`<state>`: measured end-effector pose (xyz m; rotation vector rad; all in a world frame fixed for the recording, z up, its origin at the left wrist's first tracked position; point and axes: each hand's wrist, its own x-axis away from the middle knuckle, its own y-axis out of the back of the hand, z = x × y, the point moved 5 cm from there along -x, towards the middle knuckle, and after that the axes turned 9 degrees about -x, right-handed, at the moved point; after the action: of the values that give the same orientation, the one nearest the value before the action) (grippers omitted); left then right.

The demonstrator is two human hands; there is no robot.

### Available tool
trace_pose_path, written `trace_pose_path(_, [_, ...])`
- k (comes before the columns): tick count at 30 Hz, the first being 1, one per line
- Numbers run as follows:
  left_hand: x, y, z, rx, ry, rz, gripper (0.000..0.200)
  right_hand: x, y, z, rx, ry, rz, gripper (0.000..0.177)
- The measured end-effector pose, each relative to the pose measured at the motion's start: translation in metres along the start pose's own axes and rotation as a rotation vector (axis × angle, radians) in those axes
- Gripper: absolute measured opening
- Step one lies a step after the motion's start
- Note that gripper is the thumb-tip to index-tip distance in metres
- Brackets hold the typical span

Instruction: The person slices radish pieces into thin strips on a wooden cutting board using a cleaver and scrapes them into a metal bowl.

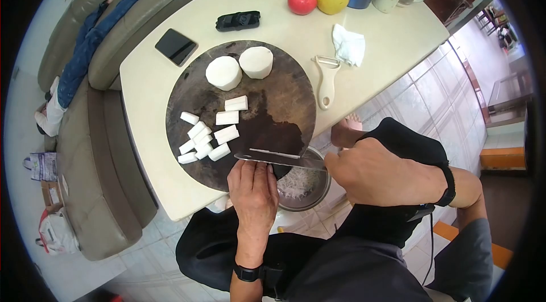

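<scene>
On the left half of the round cutting board (250, 111), which lies on the pale worktop (148, 131), sits a cluster of white cut pieces (205, 141). Two thick white rounds (223, 73) lie farther back. The pieces look firm, moist and light. They are probably slick on their cut faces, so pinching them by the flat sides should suit best.

The left hand (253, 188) rests at the board's near edge with fingers straight and together. Its grip is not closed on anything, and the fingertips touch the flat of the knife (273, 157). The blade lies across the board's rim just above a metal bowl (310, 191) of white shreds. It is thin, stiff and sharp, and best held by the handle only.

The right hand (375, 174) has its grip closed at the blade's end and hides the handle. A peeler (325, 81) lies on the worktop beside the board.
</scene>
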<state>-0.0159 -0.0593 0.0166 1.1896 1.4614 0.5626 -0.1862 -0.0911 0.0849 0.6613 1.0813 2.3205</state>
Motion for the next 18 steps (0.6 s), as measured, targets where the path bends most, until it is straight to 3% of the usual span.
trace_pose_path(12, [0.001, -0.001, 0.0, 0.007, -0.016, 0.033, 0.018, -0.013, -0.014, 0.007, 0.081, 0.089, -0.018, 0.016])
trace_pose_path(18, [0.0, 0.006, 0.008, 0.158, 0.087, -0.011, 0.017, -0.005, -0.008, -0.001, 0.029, -0.036, -0.012, 0.016])
